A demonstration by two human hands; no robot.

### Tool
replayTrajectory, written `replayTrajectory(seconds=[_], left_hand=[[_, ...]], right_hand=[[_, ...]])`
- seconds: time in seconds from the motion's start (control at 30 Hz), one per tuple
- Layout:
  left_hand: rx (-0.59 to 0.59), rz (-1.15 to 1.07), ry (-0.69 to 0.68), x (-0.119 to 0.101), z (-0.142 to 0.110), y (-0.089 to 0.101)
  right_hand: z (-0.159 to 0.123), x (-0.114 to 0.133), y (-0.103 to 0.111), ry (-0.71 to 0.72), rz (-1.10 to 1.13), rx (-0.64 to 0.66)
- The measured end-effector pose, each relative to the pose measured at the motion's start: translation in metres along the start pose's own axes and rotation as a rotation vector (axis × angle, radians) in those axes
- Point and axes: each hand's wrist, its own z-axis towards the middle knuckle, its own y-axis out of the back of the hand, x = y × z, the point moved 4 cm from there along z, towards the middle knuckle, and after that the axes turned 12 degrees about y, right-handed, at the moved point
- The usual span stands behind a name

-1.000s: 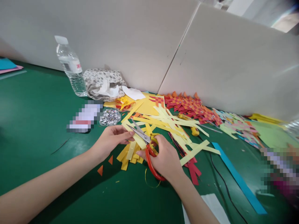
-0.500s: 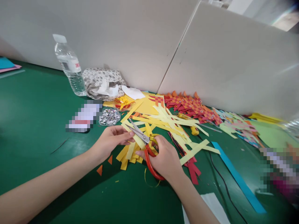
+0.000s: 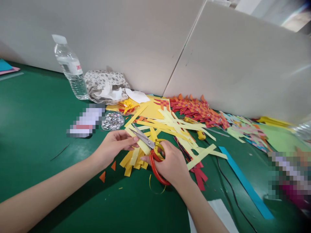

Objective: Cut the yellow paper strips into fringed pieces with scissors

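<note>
My right hand [image 3: 168,161] is wrapped round the handles of a pair of scissors [image 3: 147,140], one loop red and the other yellow. Their blades are parted and point up and left, over a pale yellow paper strip [image 3: 143,146]. Pinching that strip near its upper end is my left hand [image 3: 119,140], its fingertips right beside the blades. Below and behind lie several deeper yellow paper strips [image 3: 128,161]. Long pale yellow strips [image 3: 175,124] are scattered in a crossing heap just beyond the scissors.
Woven red-orange paper fish [image 3: 196,111] are piled against the grey partition [image 3: 121,35]. Left stand a water bottle [image 3: 70,68], a patterned cloth bag [image 3: 107,81] and a packet of googly eyes [image 3: 113,121]. A yellow-handled tool [image 3: 201,135], a black cable [image 3: 229,181] and a blue strip [image 3: 245,181] lie right.
The whole view has shifted very slightly. Both hands, the scissors and the strip keep nearly the same positions, with the blades still parted.
</note>
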Motion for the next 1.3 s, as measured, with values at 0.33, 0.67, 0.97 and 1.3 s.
replayTrajectory(seconds=[0.33, 0.67, 0.97, 1.3], left_hand=[[0.008, 0.011, 0.016, 0.002, 0.0033, 0.0018], [-0.025, 0.009, -0.023, 0.0, 0.0029, 0.004], [0.018, 0.015, -0.027, 0.0032, 0.0048, 0.005], [0.024, 0.002, -0.026, 0.0013, 0.0033, 0.0026]], right_hand=[[0.0005, 0.0014, 0.0018, 0.007, 0.009, -0.042], [-0.0012, 0.0007, 0.0061, 0.049, -0.183, -0.072], [-0.002, 0.0015, 0.0018, 0.032, -0.164, -0.027], [-0.0015, 0.0016, 0.0027, 0.024, -0.109, -0.055]])
